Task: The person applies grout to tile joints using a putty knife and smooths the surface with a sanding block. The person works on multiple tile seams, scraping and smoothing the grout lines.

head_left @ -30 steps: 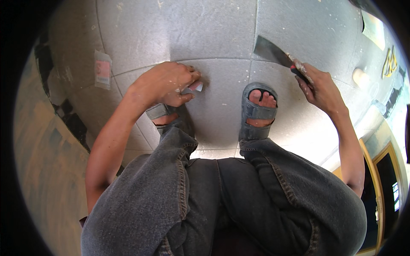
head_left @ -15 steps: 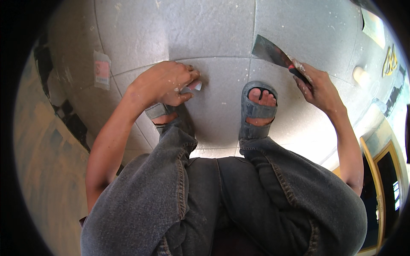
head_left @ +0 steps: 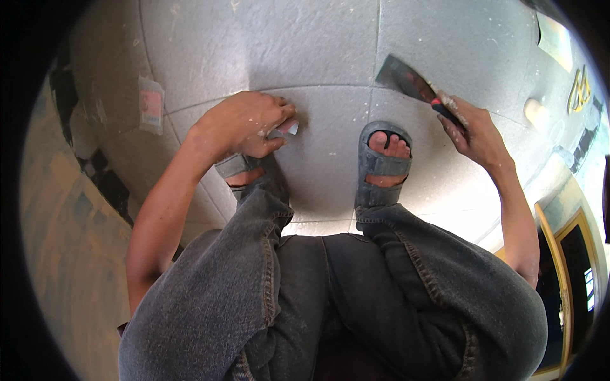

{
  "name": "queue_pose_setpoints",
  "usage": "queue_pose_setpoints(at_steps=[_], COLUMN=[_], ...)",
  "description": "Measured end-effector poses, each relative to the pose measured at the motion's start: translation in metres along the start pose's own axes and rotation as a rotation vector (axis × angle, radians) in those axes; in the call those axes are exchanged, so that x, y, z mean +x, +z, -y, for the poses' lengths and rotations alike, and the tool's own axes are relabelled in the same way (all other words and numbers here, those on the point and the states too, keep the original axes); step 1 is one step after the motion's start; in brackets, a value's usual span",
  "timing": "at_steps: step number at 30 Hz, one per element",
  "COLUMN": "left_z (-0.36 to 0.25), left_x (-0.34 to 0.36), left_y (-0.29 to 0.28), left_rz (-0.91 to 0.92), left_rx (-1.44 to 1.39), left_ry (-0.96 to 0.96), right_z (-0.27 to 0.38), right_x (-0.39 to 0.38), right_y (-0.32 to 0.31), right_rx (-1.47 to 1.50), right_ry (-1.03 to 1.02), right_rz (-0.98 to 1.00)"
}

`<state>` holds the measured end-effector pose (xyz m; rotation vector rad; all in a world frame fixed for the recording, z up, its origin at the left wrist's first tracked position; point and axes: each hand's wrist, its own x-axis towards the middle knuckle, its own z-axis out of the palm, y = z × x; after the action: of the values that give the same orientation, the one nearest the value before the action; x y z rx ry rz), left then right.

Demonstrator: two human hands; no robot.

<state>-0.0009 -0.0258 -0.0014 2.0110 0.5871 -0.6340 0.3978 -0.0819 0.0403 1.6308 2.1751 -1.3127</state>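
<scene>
My right hand (head_left: 469, 127) is closed round the handle of a putty knife (head_left: 406, 79). Its wide dark blade points up and to the left, above my right sandal, and pale residue coats the handle and my fingers. My left hand (head_left: 249, 124), flecked with white specks, is closed with its fingers curled over my left foot. Between thumb and fingers a small pale scrap with a pinkish patch (head_left: 287, 128) sticks out; most of it is hidden in the hand.
Grey floor tiles (head_left: 305, 44) with light specks lie around my feet. A clear plastic packet with a pink print (head_left: 151, 105) is on the floor at left. At right are a pale cylindrical object (head_left: 537, 113), a yellow looped item (head_left: 579, 90) and a wooden-framed door (head_left: 575, 254).
The putty knife's blade has tilted slightly and shifted a little downward with my right hand. My left hand stays almost where it was, still pinching the scrap.
</scene>
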Motion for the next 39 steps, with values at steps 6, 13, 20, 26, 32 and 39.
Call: queue_pose_setpoints(at_steps=[6, 13, 20, 26, 32, 39], left_z=[0.002, -0.001, -0.001, -0.002, -0.001, -0.005], left_x=[-0.002, 0.001, 0.000, 0.002, 0.000, 0.003], left_y=[0.004, -0.006, 0.000, -0.002, -0.001, -0.009], left_rz=[-0.061, 0.052, 0.020, 0.034, 0.041, 0.088], left_rx=[-0.013, -0.033, -0.009, -0.011, -0.030, -0.024], left_ry=[0.033, -0.001, 0.009, 0.024, 0.019, 0.019], right_z=[-0.015, -0.040, -0.045, -0.045, -0.029, -0.003], right_x=[-0.013, -0.033, -0.046, -0.052, -0.065, -0.057], right_y=[0.011, 0.046, 0.062, 0.073, 0.078, 0.090], right_rx=[0.044, 0.115, 0.194, 0.209, 0.379, 0.477], right_ry=[-0.009, -0.031, 0.072, 0.068, 0.369, 0.497], right_rz=[-0.022, -0.071, -0.048, -0.107, -0.057, -0.142])
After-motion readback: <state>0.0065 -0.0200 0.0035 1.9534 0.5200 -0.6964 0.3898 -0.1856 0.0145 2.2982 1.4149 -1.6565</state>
